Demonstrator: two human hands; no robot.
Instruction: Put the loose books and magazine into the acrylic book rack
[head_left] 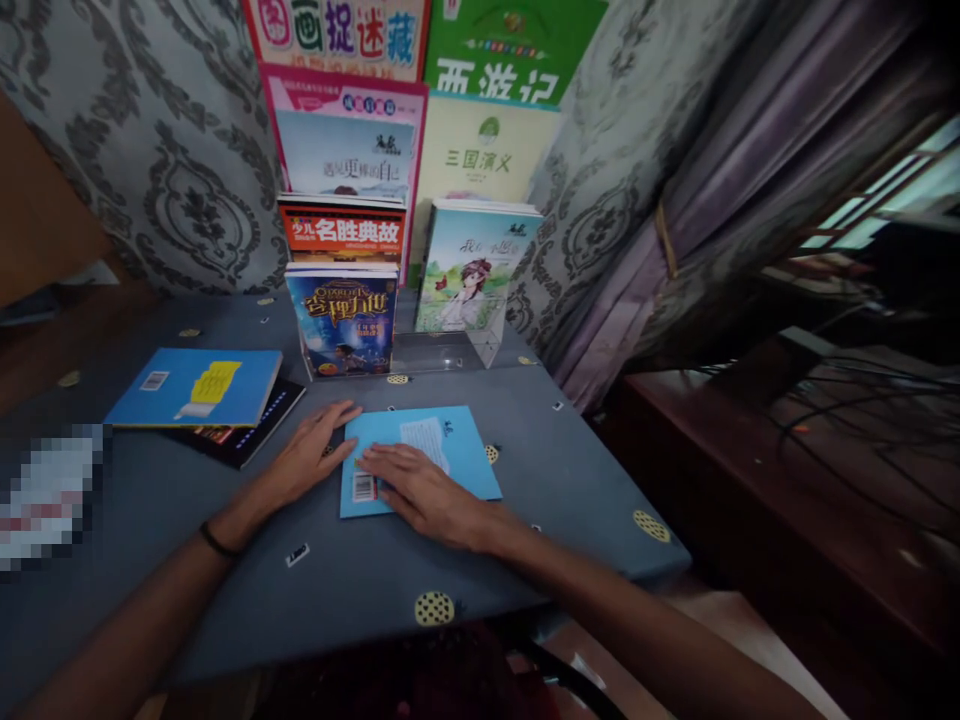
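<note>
A light blue book (472,455) lies on the grey-blue tablecloth, closed, its barcode side up. My right hand (420,490) rests flat across its middle, fingers stretched toward the left edge. Beside that left edge is my left hand (315,447), fingers extended and apart from the thumb; its fingertips reach the book's upper left corner. Neither hand grips anything. Part of the cover is hidden under my right hand.
A clear stand (491,340) holds several upright books, among them a dark blue one (349,325) and a pale green one (472,270). To the left, a blue book (157,385) overlaps a black one (274,420). The table's right edge (615,470) borders a dark red surface (750,460) with cables.
</note>
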